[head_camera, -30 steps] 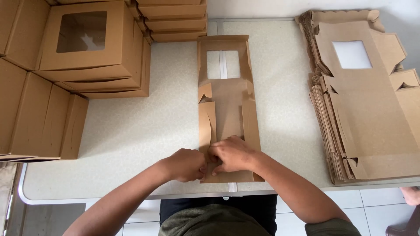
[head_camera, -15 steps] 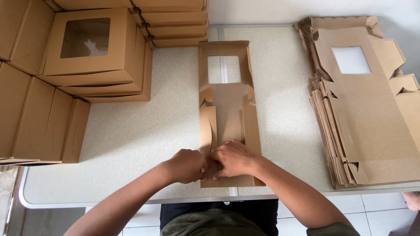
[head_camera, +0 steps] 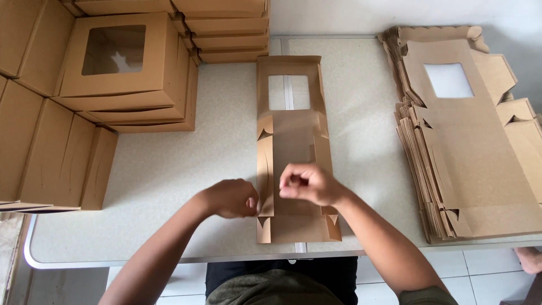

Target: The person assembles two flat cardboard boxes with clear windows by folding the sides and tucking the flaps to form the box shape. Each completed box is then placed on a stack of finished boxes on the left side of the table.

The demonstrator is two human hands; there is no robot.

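Observation:
A flat brown cardboard box blank (head_camera: 289,141) with a clear window (head_camera: 288,92) lies lengthwise on the pale table (head_camera: 169,164) in front of me. Its long left side flap (head_camera: 265,169) stands folded up. My left hand (head_camera: 230,197) is curled beside that flap, its fingertips pinching the flap's edge near the blank's near end. My right hand (head_camera: 307,183) hovers over the middle of the blank, closed into a loose fist with nothing visible in it.
A thick stack of flat windowed blanks (head_camera: 468,147) fills the table's right side. Assembled windowed boxes (head_camera: 121,62) and closed brown boxes (head_camera: 45,152) crowd the left, with more boxes (head_camera: 226,28) at the back. A person's foot (head_camera: 530,260) shows at the lower right.
My hands were pressed together at the blank's near end. They have separated and lifted, the right hand rising over the blank's middle and the left staying by the left flap.

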